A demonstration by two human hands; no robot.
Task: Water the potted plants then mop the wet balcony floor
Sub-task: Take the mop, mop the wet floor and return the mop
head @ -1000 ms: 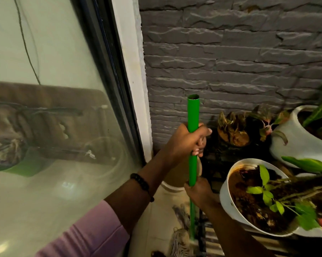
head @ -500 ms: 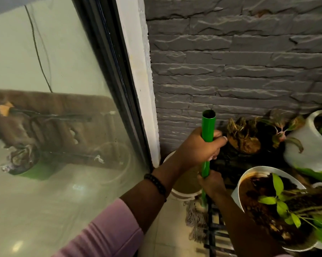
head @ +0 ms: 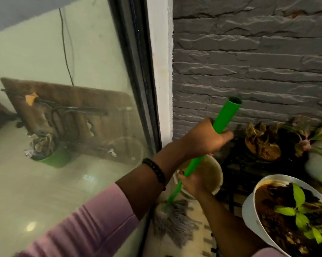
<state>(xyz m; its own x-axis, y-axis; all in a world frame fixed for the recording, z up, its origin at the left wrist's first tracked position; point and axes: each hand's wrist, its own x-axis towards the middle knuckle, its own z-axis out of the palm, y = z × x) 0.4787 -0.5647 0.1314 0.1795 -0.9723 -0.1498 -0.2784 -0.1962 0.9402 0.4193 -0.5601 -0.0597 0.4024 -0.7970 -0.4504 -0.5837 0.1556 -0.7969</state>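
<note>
Hands grip the mop handle [head: 195, 163], left hand [head: 204, 138] high, right hand [head: 191, 183] low, strands [head: 173, 222] at seven o'clock.

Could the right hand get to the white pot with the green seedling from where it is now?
Probably yes, once freed. The right hand is clamped low on the green mop handle, so it must let go first. The white pot sits just to its right with nothing between them, its rim open toward the forearm.
</note>
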